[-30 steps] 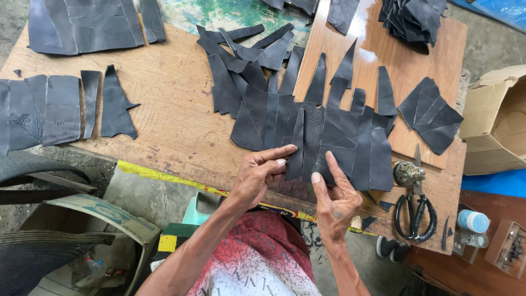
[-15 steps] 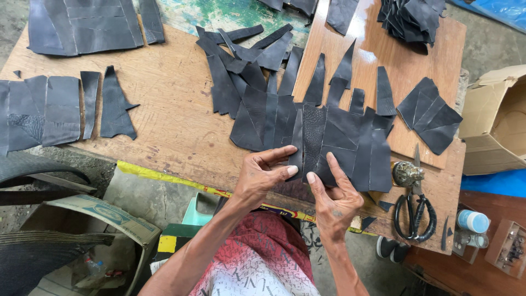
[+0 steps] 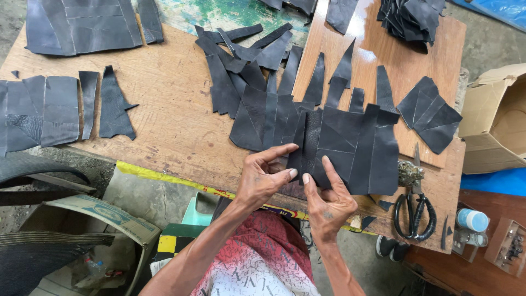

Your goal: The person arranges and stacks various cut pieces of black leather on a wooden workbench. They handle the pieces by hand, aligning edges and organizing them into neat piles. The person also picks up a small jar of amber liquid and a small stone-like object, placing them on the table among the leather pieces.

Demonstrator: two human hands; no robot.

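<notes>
Fingers half-curled, our left hand (image 3: 266, 178) and right hand (image 3: 324, 200) pinched the near edge of a black patchwork sheet (image 3: 339, 148) lying on the wooden tabletop (image 3: 170, 115), scissors (image 3: 415, 214) nearby.

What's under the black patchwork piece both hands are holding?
The patchwork piece lies across the wooden board and table. Left hand and right hand grip its near edge; whatever lies beneath stays covered.
</notes>
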